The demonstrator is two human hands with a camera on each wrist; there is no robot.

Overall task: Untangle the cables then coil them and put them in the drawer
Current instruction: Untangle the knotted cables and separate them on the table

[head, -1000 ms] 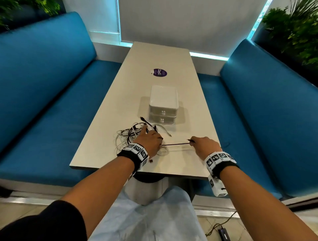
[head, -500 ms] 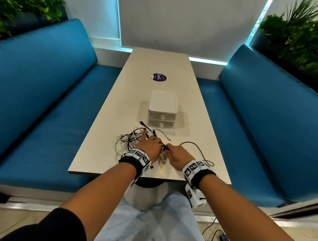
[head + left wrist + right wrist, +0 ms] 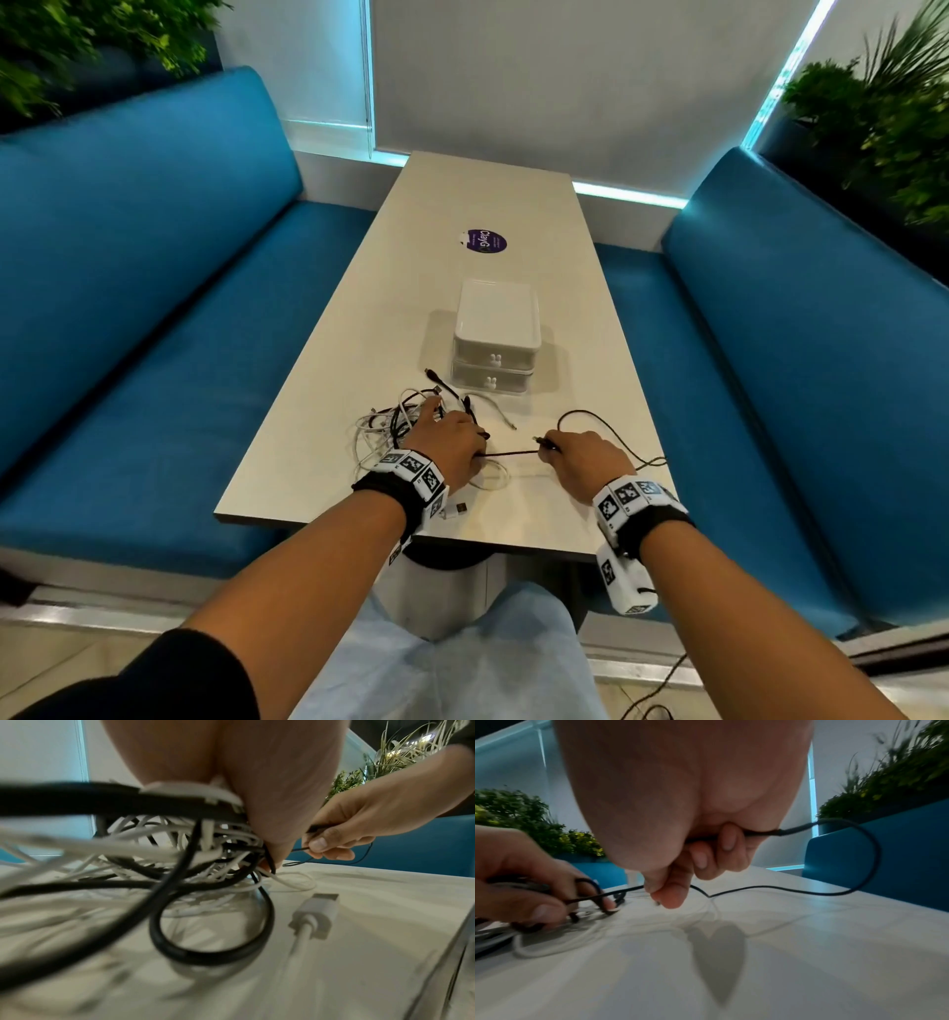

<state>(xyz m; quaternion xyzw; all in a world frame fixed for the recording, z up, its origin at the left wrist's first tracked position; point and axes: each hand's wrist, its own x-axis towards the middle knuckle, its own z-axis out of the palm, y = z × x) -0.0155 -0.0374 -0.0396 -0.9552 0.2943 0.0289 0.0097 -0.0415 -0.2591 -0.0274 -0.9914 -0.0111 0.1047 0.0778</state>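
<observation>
A tangle of black and white cables (image 3: 398,426) (image 3: 180,850) lies on the near part of the table (image 3: 462,205). My left hand (image 3: 447,442) rests on the tangle and pinches cables at its right side. My right hand (image 3: 580,457) (image 3: 680,866) grips a thin black cable (image 3: 513,453) (image 3: 834,893), stretched between both hands, with a loose loop (image 3: 606,421) trailing to the right. A white two-drawer box (image 3: 495,339) stands behind the tangle with both drawers shut.
A white USB plug (image 3: 454,511) (image 3: 316,914) lies near the table's front edge. A purple sticker (image 3: 485,241) marks the table's far part. Blue benches (image 3: 154,308) flank both sides, with plants behind them.
My right hand went in to the left hand, took a fresh hold on the thin black cable, and has drawn it out rightward again. The loose loop on the right has grown.
</observation>
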